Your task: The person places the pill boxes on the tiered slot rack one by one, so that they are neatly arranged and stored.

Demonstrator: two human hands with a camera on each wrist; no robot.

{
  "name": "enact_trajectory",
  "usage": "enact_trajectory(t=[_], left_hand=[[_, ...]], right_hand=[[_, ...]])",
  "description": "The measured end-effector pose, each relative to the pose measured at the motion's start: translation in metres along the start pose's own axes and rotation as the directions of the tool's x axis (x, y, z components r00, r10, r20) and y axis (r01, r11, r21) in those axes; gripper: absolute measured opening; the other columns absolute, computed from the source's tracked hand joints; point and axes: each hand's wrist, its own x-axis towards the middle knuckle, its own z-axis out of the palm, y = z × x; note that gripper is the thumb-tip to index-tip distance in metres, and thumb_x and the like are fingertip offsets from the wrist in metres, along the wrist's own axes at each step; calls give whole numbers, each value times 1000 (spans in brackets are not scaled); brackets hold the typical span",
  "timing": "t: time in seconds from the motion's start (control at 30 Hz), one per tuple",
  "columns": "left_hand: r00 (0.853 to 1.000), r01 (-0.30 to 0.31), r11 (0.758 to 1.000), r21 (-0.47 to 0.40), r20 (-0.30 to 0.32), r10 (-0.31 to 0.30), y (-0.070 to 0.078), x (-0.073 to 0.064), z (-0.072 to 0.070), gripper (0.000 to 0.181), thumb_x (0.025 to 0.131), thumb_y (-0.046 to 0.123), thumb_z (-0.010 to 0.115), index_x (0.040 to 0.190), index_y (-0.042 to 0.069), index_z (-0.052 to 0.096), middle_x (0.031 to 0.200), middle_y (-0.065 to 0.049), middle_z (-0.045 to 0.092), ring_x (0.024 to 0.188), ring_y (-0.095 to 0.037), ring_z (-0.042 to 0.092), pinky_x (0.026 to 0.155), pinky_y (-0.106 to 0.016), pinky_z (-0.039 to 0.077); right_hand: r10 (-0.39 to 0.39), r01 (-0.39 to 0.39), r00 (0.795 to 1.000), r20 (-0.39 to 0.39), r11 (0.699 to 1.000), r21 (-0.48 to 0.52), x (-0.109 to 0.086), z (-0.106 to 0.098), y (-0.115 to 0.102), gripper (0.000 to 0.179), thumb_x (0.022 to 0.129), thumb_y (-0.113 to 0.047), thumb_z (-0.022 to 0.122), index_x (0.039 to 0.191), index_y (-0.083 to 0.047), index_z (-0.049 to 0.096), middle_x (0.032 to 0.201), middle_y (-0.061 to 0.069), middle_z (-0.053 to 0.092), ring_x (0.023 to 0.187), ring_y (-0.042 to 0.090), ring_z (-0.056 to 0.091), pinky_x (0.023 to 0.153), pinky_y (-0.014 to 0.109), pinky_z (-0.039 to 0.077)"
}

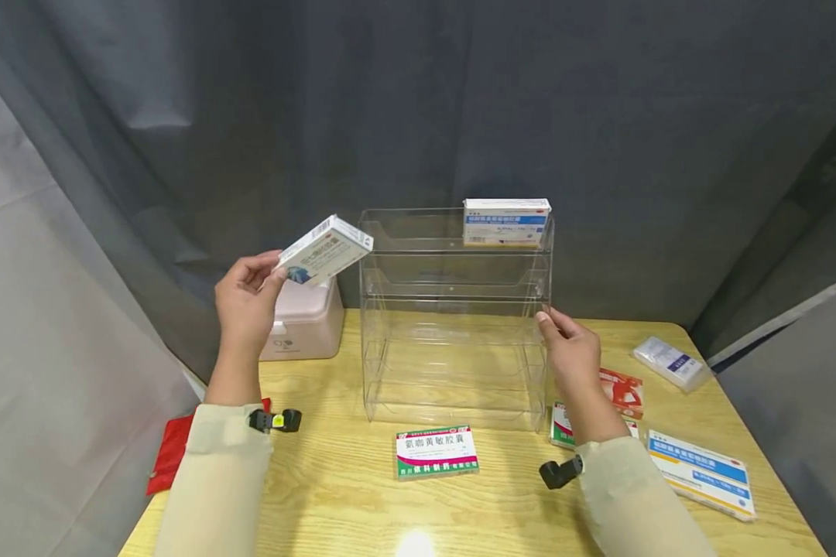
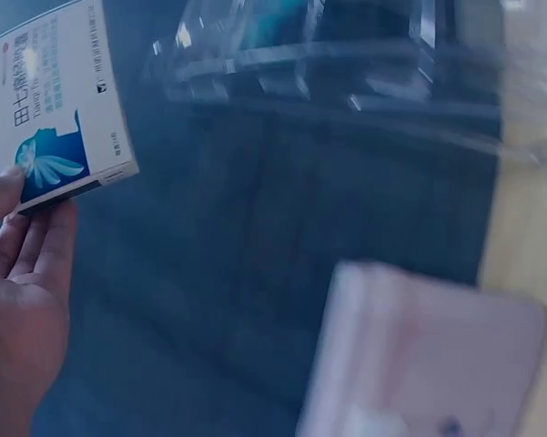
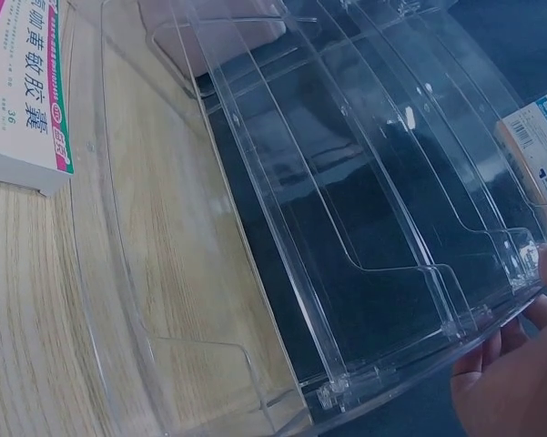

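Observation:
My left hand [image 1: 249,298] pinches a white medicine box [image 1: 326,251] by one end and holds it in the air, left of the rack's top. In the left wrist view the box [image 2: 62,105] shows a blue picture on its face. A clear tiered display rack [image 1: 453,309] stands upright on the table. With thumb and fingers my right hand [image 1: 573,348] grips the rack's right side edge. On the top tier, at the right end, sits a white-and-blue medicine box [image 1: 505,224]. A green-and-white medicine box [image 1: 436,453] lies flat before the rack.
A pale pink lidded case [image 1: 306,321] stands behind the left hand. Near the right forearm lie a red box [image 1: 621,391], a white-and-blue box [image 1: 700,473] and a plastic-wrapped pack [image 1: 671,362]. A red item [image 1: 170,452] lies by the left sleeve. A dark curtain [image 1: 418,100] hangs behind.

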Motion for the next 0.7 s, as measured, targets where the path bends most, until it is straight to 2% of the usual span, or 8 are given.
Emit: enact_trajectory(t=[0.13, 0.3, 0.4, 0.53, 0.6, 0.7], left_hand=[[998, -42, 996, -83, 43, 46, 16, 24, 40, 20, 96, -14, 72, 111, -1, 75, 115, 2, 79, 105, -11, 76, 94, -19, 64], [993, -69, 988, -141, 83, 81, 28, 49, 84, 22, 96, -15, 71, 109, 2, 76, 115, -2, 78, 104, -12, 76, 96, -22, 64], [988, -102, 990, -96, 108, 112, 30, 60, 103, 16, 97, -13, 72, 110, -4, 73, 120, -10, 79, 107, -11, 75, 101, -24, 62], [982, -136, 991, 0, 135, 135, 26, 68, 120, 16, 98, -11, 72, 113, -12, 69, 127, -22, 77, 110, -11, 75, 107, -26, 60], [980, -139, 990, 33, 146, 133, 23, 71, 126, 16, 99, -10, 71, 115, -13, 69, 129, -24, 76, 113, -15, 75, 110, -28, 59], [980, -133, 987, 92, 162, 117, 21, 75, 132, 15, 101, -6, 71, 115, -11, 70, 130, -21, 76, 118, -23, 76, 112, -28, 58]], right_hand=[[-12, 12, 1000, 6, 1000, -19, 0, -2, 0, 55, 108, -47, 68, 154, -18, 63, 162, 4, 60, 145, 22, 58, 121, 37, 52], [-27, 27, 1000, 1, 999, -40, -1, -3, 1, 54, 108, -46, 68, 153, -17, 65, 160, 3, 61, 142, 21, 59, 113, 25, 55], [-34, 34, 999, -1, 998, -47, -1, -2, 0, 53, 108, -45, 69, 152, -17, 65, 159, 4, 62, 141, 21, 59, 110, 23, 55], [-29, 29, 1000, 1, 998, -56, -2, -2, -1, 51, 108, -44, 69, 152, -18, 66, 158, 4, 63, 141, 21, 60, 115, 29, 54], [-25, 25, 1000, 0, 998, -50, -3, -2, -1, 51, 108, -43, 69, 152, -18, 66, 158, 5, 63, 142, 22, 60, 117, 32, 54], [-21, 21, 1000, -2, 999, -39, -4, -4, -3, 51, 108, -43, 69, 152, -17, 66, 159, 5, 62, 142, 22, 59, 118, 35, 53]])
